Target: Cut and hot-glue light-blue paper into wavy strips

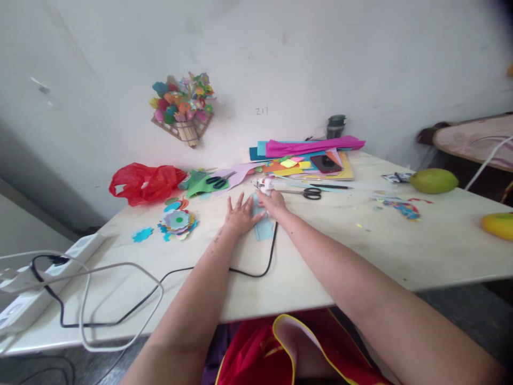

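A sheet of light blue paper (263, 231) lies on the white table in front of me. My left hand (239, 215) rests flat at its left edge, fingers spread, the thumb reaching over the paper. My right hand (272, 202) is closed round a white glue gun (263, 184) above the paper's far end; the grip partly hides the handle. From below that hand a black cord (256, 275) runs left across the table. Black-handled scissors (311, 193) lie just right of the glue gun.
Stacked paper flowers (177, 220), a red plastic bag (146, 182) and more scissors (216, 182) are on the left. Behind lie coloured sheets (312, 145) and a phone (326, 163). A power strip (76, 254) sits front left, a green mango (433, 181) at right.
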`<state>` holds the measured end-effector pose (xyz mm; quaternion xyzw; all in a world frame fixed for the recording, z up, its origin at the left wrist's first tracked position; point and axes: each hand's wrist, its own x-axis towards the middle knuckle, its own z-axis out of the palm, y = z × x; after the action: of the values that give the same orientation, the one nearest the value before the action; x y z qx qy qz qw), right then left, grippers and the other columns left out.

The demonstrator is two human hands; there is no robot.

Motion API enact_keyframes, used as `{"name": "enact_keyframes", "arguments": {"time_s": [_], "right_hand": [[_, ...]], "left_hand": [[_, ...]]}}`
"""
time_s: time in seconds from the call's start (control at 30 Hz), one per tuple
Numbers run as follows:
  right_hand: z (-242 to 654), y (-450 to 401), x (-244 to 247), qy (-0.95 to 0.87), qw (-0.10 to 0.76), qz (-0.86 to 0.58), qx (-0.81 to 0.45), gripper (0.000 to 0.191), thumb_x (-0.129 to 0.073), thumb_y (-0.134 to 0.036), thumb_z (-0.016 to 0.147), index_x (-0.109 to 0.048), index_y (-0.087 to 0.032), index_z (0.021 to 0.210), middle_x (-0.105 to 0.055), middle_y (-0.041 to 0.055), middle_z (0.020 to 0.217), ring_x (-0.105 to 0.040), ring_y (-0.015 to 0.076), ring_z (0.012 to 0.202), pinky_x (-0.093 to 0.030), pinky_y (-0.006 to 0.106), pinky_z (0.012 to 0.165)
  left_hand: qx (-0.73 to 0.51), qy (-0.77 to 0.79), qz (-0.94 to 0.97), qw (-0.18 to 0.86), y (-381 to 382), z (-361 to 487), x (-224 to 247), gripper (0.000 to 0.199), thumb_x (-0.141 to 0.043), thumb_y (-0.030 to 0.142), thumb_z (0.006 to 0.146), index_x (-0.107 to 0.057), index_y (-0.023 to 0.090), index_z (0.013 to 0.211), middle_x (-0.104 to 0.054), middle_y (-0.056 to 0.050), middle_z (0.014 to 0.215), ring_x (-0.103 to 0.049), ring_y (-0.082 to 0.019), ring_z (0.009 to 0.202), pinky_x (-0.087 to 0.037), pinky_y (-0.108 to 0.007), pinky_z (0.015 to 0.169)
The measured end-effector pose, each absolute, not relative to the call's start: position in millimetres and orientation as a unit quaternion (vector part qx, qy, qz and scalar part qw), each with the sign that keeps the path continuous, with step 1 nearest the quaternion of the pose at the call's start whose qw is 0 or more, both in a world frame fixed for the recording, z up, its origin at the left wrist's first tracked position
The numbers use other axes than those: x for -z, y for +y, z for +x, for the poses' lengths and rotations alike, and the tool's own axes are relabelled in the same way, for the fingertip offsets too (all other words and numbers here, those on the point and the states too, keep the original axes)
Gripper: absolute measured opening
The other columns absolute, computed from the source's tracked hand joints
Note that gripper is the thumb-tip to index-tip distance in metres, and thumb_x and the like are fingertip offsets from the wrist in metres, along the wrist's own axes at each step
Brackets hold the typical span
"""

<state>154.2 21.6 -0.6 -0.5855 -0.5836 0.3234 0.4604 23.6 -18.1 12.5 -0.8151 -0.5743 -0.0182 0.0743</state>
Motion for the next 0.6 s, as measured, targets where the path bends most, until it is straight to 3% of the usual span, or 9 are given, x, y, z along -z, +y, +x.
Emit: {"name": "enact_keyframes", "arguments": {"time_s": [0.17,0.47,0.6], "right_hand": [[155.0,22.3,0.9,-0.590,0.453,-0.602,-0.289,0.044,-0.048,-0.054,0.079,-0.062,-0.022,0.105,-0.070,0.0041,0.081,-0.066,0.0182,0.081,-0.049,0.025,0.069],[154.6,26.2,5.5,-0.587,0.463,-0.586,-0.313,0.046,-0.048,-0.054,0.079,-0.060,-0.021,0.108,-0.070,0.0024,0.078,-0.067,0.0143,0.068,-0.048,0.024,0.069],[154.7,27.0,6.0,-0.576,0.470,-0.581,-0.333,0.046,-0.049,-0.054,0.078,-0.060,-0.020,0.106,-0.070,0.0028,0.079,-0.066,0.0138,0.063,-0.048,0.023,0.065]], "left_hand": [[0.033,-0.586,-0.808,0.056,-4.6,18.7,-9.4,0.062,-0.007,0.055,0.086,-0.011,0.029,0.143,-0.021,0.003,0.147,0.004,-0.020,0.137,0.011,-0.055,0.105],[0.024,-0.590,-0.805,0.057,4.4,20.8,-2.1,0.057,-0.006,0.048,0.089,-0.014,0.030,0.142,-0.028,0.001,0.145,-0.003,-0.017,0.137,0.014,-0.053,0.104],[0.007,-0.595,-0.803,0.023,10.9,16.8,0.0,0.052,-0.007,0.041,0.090,-0.016,0.034,0.141,-0.018,0.004,0.148,-0.002,-0.019,0.137,0.008,-0.058,0.104]]}}
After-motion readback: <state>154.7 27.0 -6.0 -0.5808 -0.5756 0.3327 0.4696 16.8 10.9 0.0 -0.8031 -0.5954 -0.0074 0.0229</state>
